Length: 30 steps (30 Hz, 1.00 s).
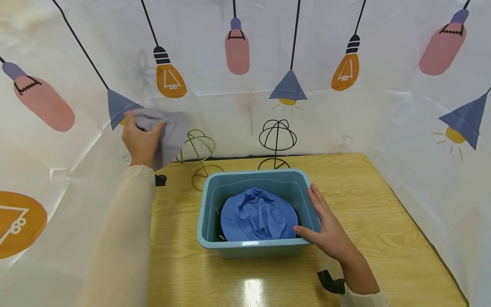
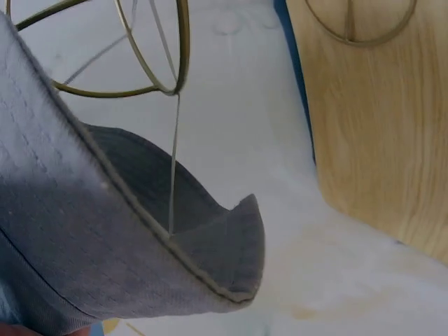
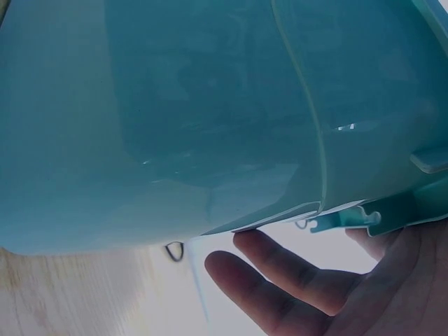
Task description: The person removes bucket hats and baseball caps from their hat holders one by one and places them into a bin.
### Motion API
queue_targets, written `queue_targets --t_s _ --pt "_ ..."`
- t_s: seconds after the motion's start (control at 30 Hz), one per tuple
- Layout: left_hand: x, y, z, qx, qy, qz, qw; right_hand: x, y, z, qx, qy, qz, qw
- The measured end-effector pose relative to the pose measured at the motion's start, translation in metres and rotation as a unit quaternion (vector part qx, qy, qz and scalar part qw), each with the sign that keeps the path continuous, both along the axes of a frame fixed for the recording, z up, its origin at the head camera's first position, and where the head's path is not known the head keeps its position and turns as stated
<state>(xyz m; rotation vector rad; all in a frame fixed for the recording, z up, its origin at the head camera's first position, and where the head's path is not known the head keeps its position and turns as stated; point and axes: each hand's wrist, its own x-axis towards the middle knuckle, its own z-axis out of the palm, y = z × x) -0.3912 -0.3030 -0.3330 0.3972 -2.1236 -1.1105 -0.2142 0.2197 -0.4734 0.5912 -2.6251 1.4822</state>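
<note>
My left hand (image 1: 142, 138) pinches a grey bucket hat (image 1: 170, 132) by its upper left part, thumb and fingers on the cloth. The hat hangs in the air, overlapping the left side of a gold wire stand (image 1: 198, 155) in the head view. In the left wrist view the hat's brim (image 2: 91, 231) lies beside the gold wires, its hollow partly showing. My right hand (image 1: 326, 230) rests at the right rim of a blue plastic bin (image 1: 253, 247), fingers extended along the outside and thumb near the front corner. A crumpled blue bucket hat (image 1: 258, 215) lies in the bin.
A black wire stand (image 1: 275, 147) stands behind the bin. The wooden table (image 1: 368, 213) meets a white sheet (image 1: 245, 115) printed with lamps at the back and sides. Dark items show partly beneath the blue hat.
</note>
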Motion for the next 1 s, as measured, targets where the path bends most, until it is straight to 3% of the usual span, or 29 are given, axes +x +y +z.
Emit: queue_targets --t_s 0.27,0.53,0.67,0.87,1.0 --pt "0.007 -0.008 0.007 0.004 0.023 0.014 0.9996 0.001 -0.002 0.003 -0.001 -0.004 0.000 1.0000" --pt "0.012 -0.018 -0.004 0.047 -0.030 0.017 0.9983 0.002 -0.003 0.002 -0.001 -0.005 0.000 1.0000" --pt "0.015 -0.022 -0.010 0.069 -0.034 0.015 0.9969 0.002 -0.003 0.001 0.000 -0.007 0.002 1.0000" --pt "0.013 -0.014 0.004 0.066 -0.018 -0.016 0.9975 0.001 -0.003 0.002 -0.002 -0.008 0.001 1.0000" --pt "0.011 0.006 0.016 0.031 -0.014 -0.057 0.9978 0.001 -0.002 0.002 -0.005 -0.010 -0.001 0.9999"
